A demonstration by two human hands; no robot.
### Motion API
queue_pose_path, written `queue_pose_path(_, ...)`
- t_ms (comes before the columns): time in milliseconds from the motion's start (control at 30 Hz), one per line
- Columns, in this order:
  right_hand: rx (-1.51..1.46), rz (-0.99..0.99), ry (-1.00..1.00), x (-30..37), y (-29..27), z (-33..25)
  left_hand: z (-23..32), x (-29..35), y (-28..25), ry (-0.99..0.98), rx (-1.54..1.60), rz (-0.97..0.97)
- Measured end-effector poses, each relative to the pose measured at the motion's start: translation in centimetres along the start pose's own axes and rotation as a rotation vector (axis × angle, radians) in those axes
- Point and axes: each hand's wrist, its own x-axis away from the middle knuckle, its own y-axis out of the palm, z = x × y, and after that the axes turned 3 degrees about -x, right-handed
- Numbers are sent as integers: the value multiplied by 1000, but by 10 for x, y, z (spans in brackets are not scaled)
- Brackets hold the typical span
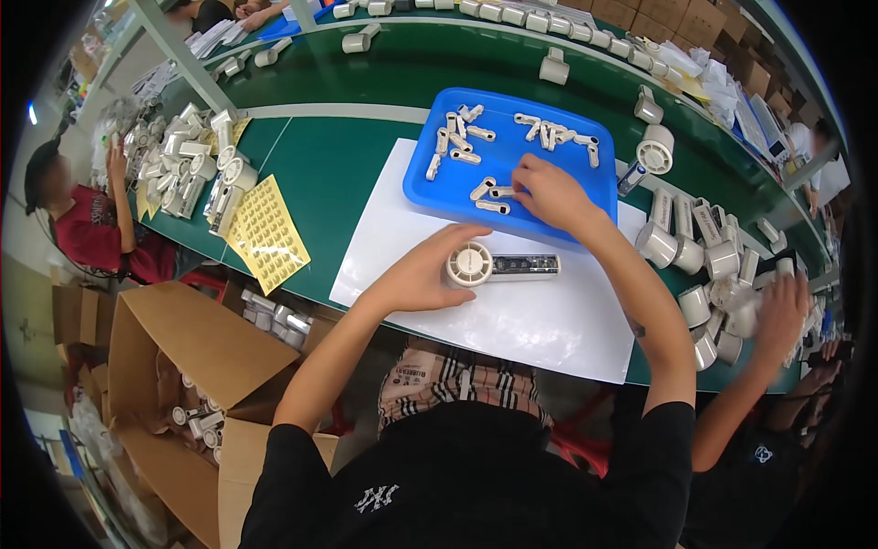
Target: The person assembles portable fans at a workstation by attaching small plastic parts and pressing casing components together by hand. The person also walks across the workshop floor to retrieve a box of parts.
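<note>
Left hand [416, 274], half-curled, holds fan [501, 264] by its nine-o'clock end: likely light, stiff, best gripped there; right hand [553, 195], bent at part [500, 192], hold unclear

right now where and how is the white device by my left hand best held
Probably by its round head, coming from the left and clasping its opposite sides, as your left hand curves around it. The handle points right with dark electronics exposed on top, so it looks worse to grip.

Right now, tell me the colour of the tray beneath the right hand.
The tray is bright blue; the head view shows it best.
</note>
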Motion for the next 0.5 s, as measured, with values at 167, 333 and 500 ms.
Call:
queue_pose_path(167,-395,105,-50,9,-25,-21,13,16,-11,50,-124,373)
queue_pose_path(333,-320,197,-256,57,-77,-68,42,-9,-11,54,98,436)
queue_pose_path(500,-478,236,-400,66,-79,-95,47,-11,-5,146,222,580)
